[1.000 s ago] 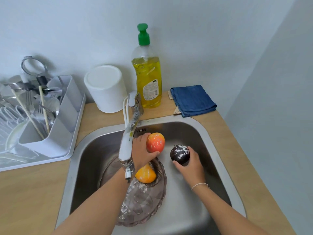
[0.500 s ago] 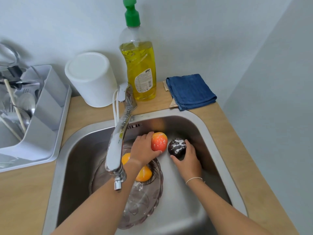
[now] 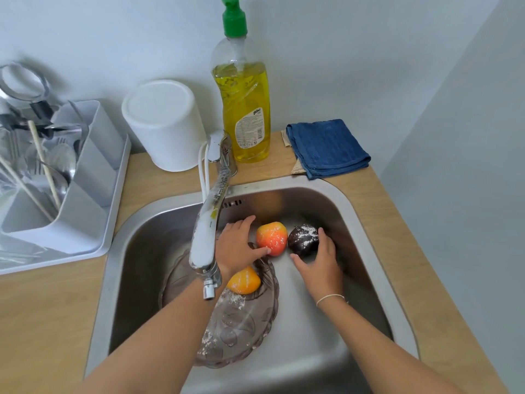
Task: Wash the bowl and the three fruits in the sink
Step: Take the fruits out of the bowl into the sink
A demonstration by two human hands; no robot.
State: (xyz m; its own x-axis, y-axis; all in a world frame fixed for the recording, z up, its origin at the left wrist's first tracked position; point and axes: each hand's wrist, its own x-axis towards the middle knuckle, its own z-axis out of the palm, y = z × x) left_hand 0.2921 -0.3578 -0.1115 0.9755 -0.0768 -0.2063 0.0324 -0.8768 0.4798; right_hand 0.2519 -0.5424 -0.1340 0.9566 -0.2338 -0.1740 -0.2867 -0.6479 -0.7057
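In the steel sink lies a clear ribbed glass bowl, dusted with white powder. An orange fruit sits in its far part. My left hand reaches under the faucet and holds a red-orange fruit between thumb and fingers, low at the back of the sink. Right beside it, my right hand cups a dark purple fruit speckled with white. The two fruits nearly touch. No water runs from the faucet.
On the wooden counter behind the sink stand a yellow dish-soap bottle and a white upturned container. A folded blue cloth lies at the back right. A grey drying rack with cutlery fills the left. A wall closes the right side.
Both hands have lowered their fruits toward the back floor of the sink and brought them closer together. The view has shifted nearer to the sink.
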